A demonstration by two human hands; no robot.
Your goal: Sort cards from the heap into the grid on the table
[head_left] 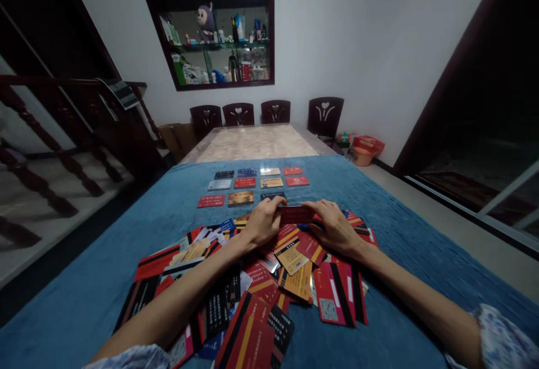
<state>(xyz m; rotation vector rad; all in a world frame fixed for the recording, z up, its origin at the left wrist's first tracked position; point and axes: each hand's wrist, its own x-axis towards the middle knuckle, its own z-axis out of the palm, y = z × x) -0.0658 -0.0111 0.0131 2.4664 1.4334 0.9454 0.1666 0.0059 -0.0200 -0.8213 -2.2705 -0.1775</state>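
Observation:
Between my two hands is a dark red plastic card [296, 214], tilted up on its long edge. My left hand [265, 222] is closed on its left end, thumb and fingers pinching it. My right hand [332, 224] grips the right end in the same way. Whether it is one card or a thin stack, I cannot tell. Below and around my hands spreads a heap of loose cards [295, 254], red, yellow, black and blue, overlapping at many angles. Beyond my hands lie rows of cards laid face up, among them a gold card [241, 198] and a red card [211, 201].
A blue cloth [177, 200] covers the near part of the table; its far end is bare marble [256, 140]. Several dark chairs [275, 112] stand behind. A wooden railing [54, 110] is on the left, an orange bucket [362, 156] on the right floor.

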